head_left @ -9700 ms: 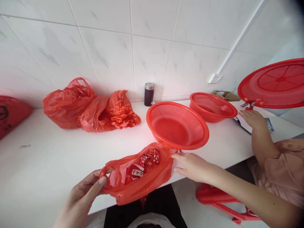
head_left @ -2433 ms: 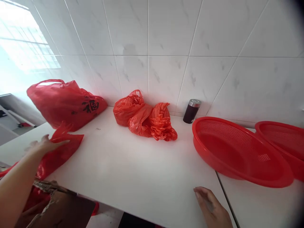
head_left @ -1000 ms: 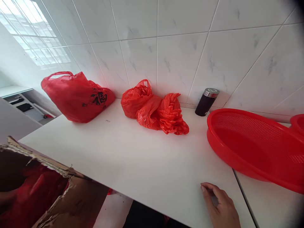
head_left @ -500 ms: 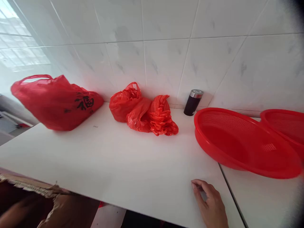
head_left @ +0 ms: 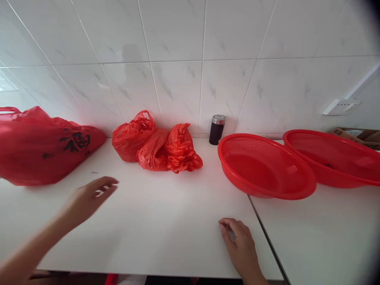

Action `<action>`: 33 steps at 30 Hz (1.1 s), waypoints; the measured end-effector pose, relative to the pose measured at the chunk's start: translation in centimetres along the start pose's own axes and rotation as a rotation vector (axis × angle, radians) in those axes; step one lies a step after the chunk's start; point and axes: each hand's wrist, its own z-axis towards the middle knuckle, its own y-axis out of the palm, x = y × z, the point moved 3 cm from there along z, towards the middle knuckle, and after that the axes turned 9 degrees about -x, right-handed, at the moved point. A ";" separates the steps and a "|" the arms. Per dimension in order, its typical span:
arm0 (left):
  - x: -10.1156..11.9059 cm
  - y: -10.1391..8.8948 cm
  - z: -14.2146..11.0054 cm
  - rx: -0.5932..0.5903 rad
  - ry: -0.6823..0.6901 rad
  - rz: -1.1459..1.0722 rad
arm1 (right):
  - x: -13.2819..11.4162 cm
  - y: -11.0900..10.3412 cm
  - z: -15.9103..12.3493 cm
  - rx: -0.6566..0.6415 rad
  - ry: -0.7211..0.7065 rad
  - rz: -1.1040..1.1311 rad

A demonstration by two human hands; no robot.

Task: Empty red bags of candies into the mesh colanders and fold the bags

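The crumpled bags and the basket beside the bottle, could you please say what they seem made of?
Crumpled bags: likely thin, glossy plastic film, judging by creases and highlights. Basket: probably plastic, smooth and faintly shiny, its perforated sides holding shape.

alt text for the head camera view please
A left hand and right hand, loosely curled with nothing visible in them, over a white table. Beyond, left to right: big red bag, crumpled red bags, dark flask, two red baskets.

Half a second ago the left hand [head_left: 92,198] was down inside the carton [head_left: 56,279]; it has now come up over the table [head_left: 166,225], well left of the front red basket [head_left: 255,168] (slightly blurred, fingers curled). The candy bag, at first just before that basket, has left the table.
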 end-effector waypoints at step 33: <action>14.2 11.5 13.2 0.108 0.274 -0.215 | -9.4 1.9 23.8 -0.073 -0.208 0.251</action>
